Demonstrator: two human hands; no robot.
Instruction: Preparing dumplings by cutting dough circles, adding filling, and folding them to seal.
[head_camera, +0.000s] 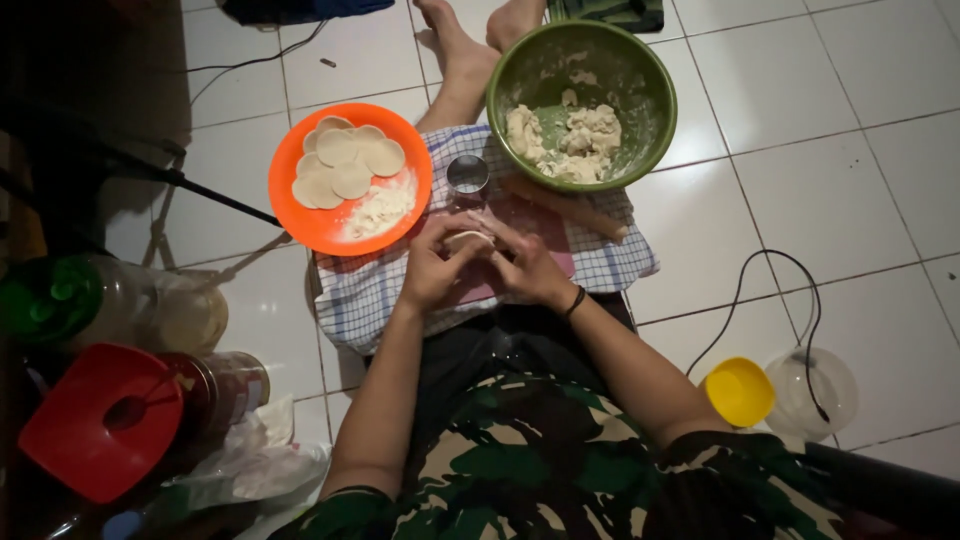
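My left hand (432, 268) and right hand (528, 265) meet over my lap, fingers curled in close around a small round of pale dough (468, 239) that I hold pinched between both. Under them lies a pink board (540, 222) on a blue-checked cloth (365, 290) spread across my legs. Just beyond my fingertips stands a small round metal cutter (467, 176), and a wooden rolling pin (565, 208) lies slanted to its right, crossing the cloth in front of the green bowl (640, 75), which holds lumps of dough. To the left an orange plate (300, 215) carries cut dough discs (345, 162) and a heap of flour. Near my right elbow sit a yellow lid (739, 391) and a clear container (810, 392) with a black cable over it. At my left are a red lid (100, 420) and jars. My bare feet (470, 35) lie farthest.
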